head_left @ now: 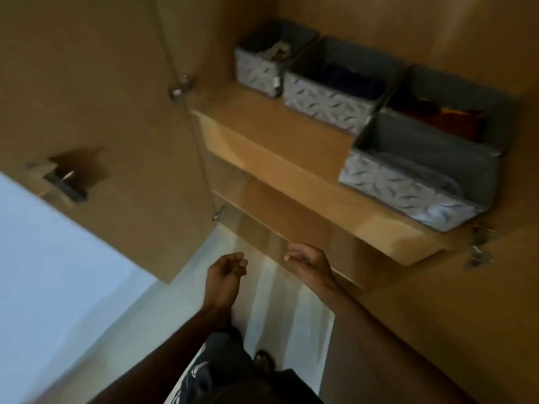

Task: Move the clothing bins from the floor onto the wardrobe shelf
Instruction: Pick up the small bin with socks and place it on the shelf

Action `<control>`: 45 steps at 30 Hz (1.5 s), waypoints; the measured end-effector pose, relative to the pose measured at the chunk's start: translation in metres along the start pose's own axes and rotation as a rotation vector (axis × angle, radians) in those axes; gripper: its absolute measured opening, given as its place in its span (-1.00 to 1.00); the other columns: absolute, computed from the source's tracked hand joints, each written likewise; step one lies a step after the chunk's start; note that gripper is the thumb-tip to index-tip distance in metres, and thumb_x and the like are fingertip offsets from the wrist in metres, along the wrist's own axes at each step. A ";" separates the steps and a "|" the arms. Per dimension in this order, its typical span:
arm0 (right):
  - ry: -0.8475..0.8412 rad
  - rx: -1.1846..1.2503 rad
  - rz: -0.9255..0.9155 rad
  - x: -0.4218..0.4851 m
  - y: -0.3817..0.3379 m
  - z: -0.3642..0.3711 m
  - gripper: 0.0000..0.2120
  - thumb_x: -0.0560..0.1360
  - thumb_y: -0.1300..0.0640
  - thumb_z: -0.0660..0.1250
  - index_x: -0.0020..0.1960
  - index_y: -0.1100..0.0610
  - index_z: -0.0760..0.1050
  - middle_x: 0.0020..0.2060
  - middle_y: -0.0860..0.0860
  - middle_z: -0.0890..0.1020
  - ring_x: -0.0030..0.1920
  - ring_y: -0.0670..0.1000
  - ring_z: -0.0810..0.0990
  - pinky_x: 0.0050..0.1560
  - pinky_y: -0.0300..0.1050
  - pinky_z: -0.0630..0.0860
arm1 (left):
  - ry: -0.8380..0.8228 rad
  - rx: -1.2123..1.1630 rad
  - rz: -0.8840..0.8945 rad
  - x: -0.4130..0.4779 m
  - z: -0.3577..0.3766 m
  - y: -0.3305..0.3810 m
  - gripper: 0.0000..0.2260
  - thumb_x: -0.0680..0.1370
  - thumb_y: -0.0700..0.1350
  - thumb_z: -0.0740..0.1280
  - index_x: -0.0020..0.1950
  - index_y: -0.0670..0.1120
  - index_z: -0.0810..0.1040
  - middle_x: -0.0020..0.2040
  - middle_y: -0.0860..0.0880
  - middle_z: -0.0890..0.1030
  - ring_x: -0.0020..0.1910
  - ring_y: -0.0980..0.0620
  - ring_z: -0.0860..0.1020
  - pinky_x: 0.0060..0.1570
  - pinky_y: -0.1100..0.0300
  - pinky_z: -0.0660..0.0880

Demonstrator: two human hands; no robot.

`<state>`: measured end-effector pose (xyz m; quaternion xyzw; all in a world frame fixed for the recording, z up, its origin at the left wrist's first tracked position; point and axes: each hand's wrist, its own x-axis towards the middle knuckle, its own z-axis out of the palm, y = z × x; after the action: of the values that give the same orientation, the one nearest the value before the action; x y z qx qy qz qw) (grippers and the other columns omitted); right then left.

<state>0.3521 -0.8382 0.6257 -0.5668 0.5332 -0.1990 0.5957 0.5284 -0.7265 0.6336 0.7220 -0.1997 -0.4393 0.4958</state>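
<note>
I see four grey patterned bins on the wardrobe shelf (291, 135). The far-left bin (259, 68) and the middle bin (332, 88) sit side by side. The dark-lined bin (455, 97) sits far right, and the near-right bin (414, 176) stands in front of it at the shelf edge. The open wardrobe door (87, 97) stands left. Below the shelf, over the pale floor (280, 301), my left hand (224, 275) and right hand (309, 260) hang apart, each empty with fingers loosely curled.
</note>
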 end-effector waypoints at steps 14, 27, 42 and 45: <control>-0.683 -0.391 -0.103 -0.101 0.016 0.229 -0.75 0.46 0.13 0.43 0.13 0.10 0.59 -0.06 -0.03 0.67 -0.02 -0.05 0.66 0.07 -0.14 0.56 | 0.647 -0.268 -0.172 -0.182 -0.190 -0.130 -0.81 0.53 -0.20 0.34 0.13 -0.07 0.60 -0.05 -0.02 0.70 -0.09 -0.01 0.66 -0.11 0.15 0.49; -1.191 -0.767 -0.215 -0.298 0.089 0.430 -0.74 0.47 0.06 0.39 0.15 0.07 0.59 -0.06 -0.01 0.67 -0.02 -0.06 0.64 -0.05 -0.21 0.50 | 1.153 -0.494 -0.400 -0.413 -0.315 -0.286 -0.82 0.57 -0.18 0.32 0.16 -0.12 0.58 0.00 -0.07 0.66 -0.04 0.00 0.64 -0.22 0.27 0.48; -1.458 -1.303 -0.186 -0.254 0.358 0.628 -0.76 0.47 0.09 0.37 0.13 0.09 0.59 -0.11 -0.07 0.64 -0.04 -0.07 0.61 0.00 -0.22 0.49 | 1.097 -0.723 -0.956 -0.328 -0.320 -0.580 -0.73 0.53 -0.15 0.31 0.23 -0.11 0.55 0.02 -0.07 0.64 -0.04 -0.01 0.59 -0.08 0.17 0.46; -1.476 -1.410 -0.172 -0.218 0.455 0.653 -0.75 0.48 0.07 0.36 0.15 0.06 0.57 -0.14 -0.10 0.61 -0.01 -0.03 0.61 0.00 -0.22 0.47 | 1.040 -0.710 -1.011 -0.281 -0.306 -0.670 -0.69 0.53 -0.11 0.32 0.27 -0.12 0.53 0.15 -0.10 0.61 0.04 0.00 0.53 -0.02 0.21 0.39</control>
<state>0.6704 -0.2263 0.1734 -0.8058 -0.0131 0.5161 0.2901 0.5347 -0.0701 0.1961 0.6365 0.5587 -0.2556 0.4662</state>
